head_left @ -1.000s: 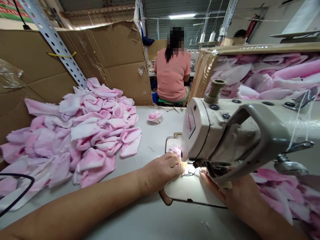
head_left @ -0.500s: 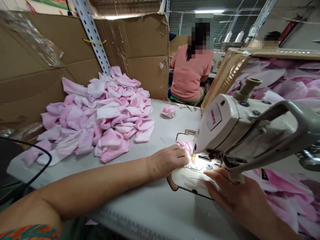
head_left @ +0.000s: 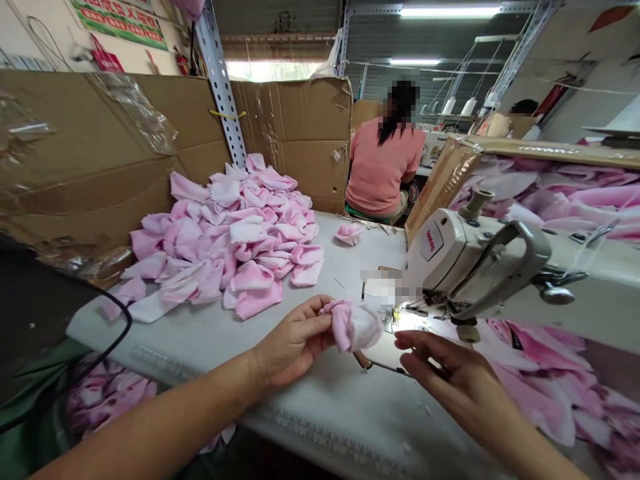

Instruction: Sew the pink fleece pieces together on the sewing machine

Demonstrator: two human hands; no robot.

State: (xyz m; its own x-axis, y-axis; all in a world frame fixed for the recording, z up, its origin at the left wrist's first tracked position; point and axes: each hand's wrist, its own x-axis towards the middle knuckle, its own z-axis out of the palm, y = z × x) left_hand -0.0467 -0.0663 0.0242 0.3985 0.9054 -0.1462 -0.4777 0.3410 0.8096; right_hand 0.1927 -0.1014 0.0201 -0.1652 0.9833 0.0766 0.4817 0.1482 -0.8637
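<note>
My left hand [head_left: 306, 340] pinches a small pink and white fabric piece [head_left: 354, 327] by its left edge, holding it above the table in front of the sewing machine [head_left: 445, 260]. The piece is bunched and curved, with a fuzzy pale edge on its right. My right hand [head_left: 445, 373] holds nothing; its fingers are apart, just right of the fabric piece and below the lit needle area [head_left: 400, 317]. A large heap of similar pink fabric pieces [head_left: 250, 233] lies on the table to the left.
One loose fabric piece [head_left: 349, 233] lies by the table's back edge. Cardboard walls [head_left: 310, 147] stand behind the heap. A carton of pink fabric [head_left: 440, 173] stands behind the machine, with more pink fabric [head_left: 545, 387] at right. A black cable [head_left: 127, 320] loops at left. A co-worker [head_left: 385, 163] sits ahead.
My left hand has drawn the fabric piece away from the needle, toward me and left, and lifted it. My right hand has come off the machine bed slightly. The view has tilted up.
</note>
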